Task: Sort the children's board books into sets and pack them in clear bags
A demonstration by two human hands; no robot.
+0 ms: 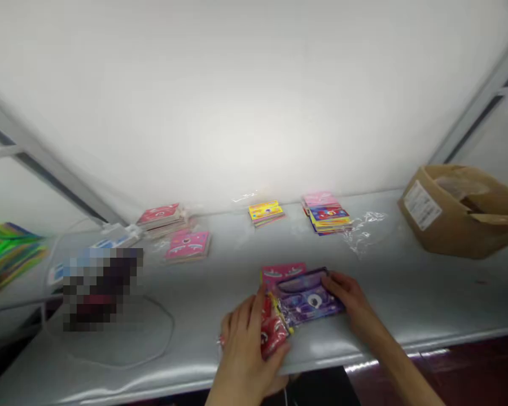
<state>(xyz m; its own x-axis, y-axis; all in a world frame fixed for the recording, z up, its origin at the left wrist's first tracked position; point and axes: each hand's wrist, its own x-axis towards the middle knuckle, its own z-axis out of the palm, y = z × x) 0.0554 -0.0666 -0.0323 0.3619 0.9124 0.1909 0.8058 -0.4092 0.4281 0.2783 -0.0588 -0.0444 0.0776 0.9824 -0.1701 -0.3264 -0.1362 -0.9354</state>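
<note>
My left hand (245, 344) is closed around a red packet (274, 332) in shiny clear wrap near the table's front edge. In my right hand (347, 296) is the right end of a purple packet (309, 299) with an eye-like print, pinched between thumb and fingers. The purple packet's left end overlaps the red one. Behind both lies a pink packet (281, 272), partly covered by the purple one. The undersides of the packets are hidden.
Stacks of printed packets stand along the back: red (158, 213), pink (188, 245), yellow (266, 211) and mixed (328, 214). Clear plastic film (364, 228) lies beside them. An open cardboard box (457, 220) is at right; a white cable (169, 332) curls at left.
</note>
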